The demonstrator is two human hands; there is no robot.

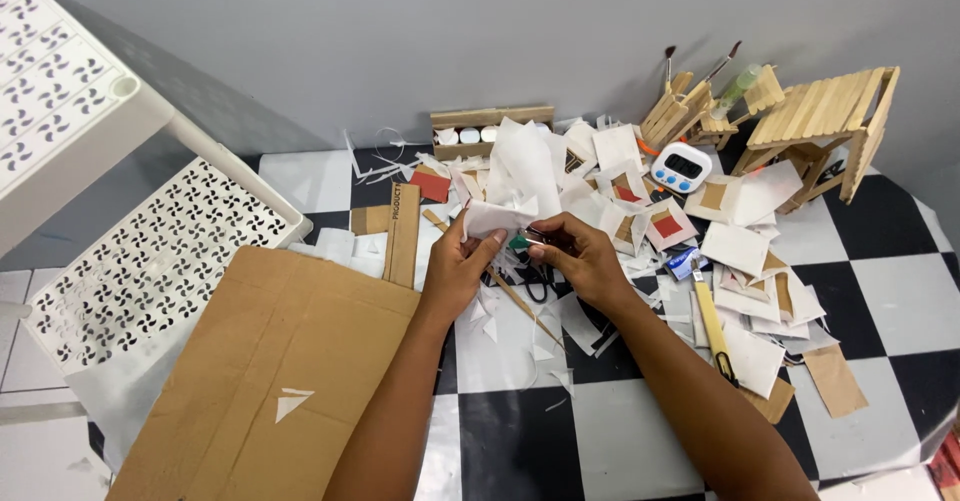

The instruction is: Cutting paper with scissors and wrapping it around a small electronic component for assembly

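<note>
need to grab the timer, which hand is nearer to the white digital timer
Right. The right hand lies below-left of the white digital timer, apart from it; the left hand is farther left still.

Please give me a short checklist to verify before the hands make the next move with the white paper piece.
1. Left hand grips white paper piece: ok.
2. Right hand pinches a small green thing: ok; what it is, cannot tell.
3. Black scissors within reach under the hands: ok.
4. Floor space under the hands free of paper scraps: not ok.
5. Cardboard sheet lies flat beside the left arm: ok.
</note>
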